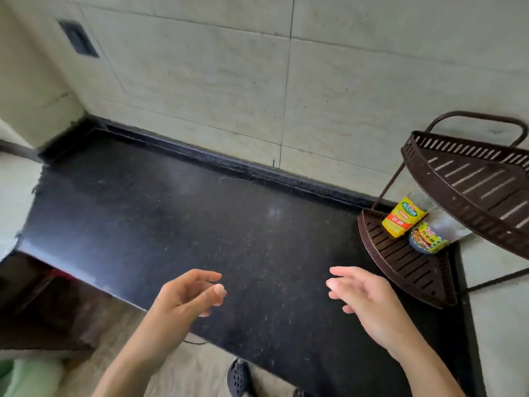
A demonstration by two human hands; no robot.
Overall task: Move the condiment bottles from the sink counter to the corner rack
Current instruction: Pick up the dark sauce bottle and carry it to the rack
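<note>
Bench (177,224): black speckled stone, spanning the middle of the view from 9 o'clock to 4 o'clock, back edge against the wall.
Corner rack (469,213): dark brown slotted metal, 2 tiers, standing on the bench at 3 o'clock, close to the wall.
Upper tier (472,179): highest part of the rack, overhanging the far ends of both bottles.
Lower tier (400,262): low on the bench at 4 o'clock, carrying 2 condiment bottles.
Yellow-labelled bottle (403,216): inside the lower tier near its back corner, clear part pointing toward 1 o'clock; upright or leaning, cannot tell.
Blue-ended bottle (429,240): inside the lower tier just beside the yellow-labelled bottle on its 4 o'clock side, busy printed label, blue end facing the camera; touching its neighbour or not, cannot tell.
Left hand (186,296): at 7 o'clock above the bench's front edge, fingers loosely curled with the thumb near their tips, gripping nothing.
Right hand (363,296): at 5 o'clock over the bench, fingers relaxed and slightly spread, gripping nothing, near the lower tier's front rim yet apart from it.
Wall (229,81): pale marbled tiles from 10 o'clock to 2 o'clock.
Socket plate (78,38): dark rectangle set in the wall at 10 o'clock.
Shoe (239,378): dark, perforated, on the floor at 6 o'clock.
</note>
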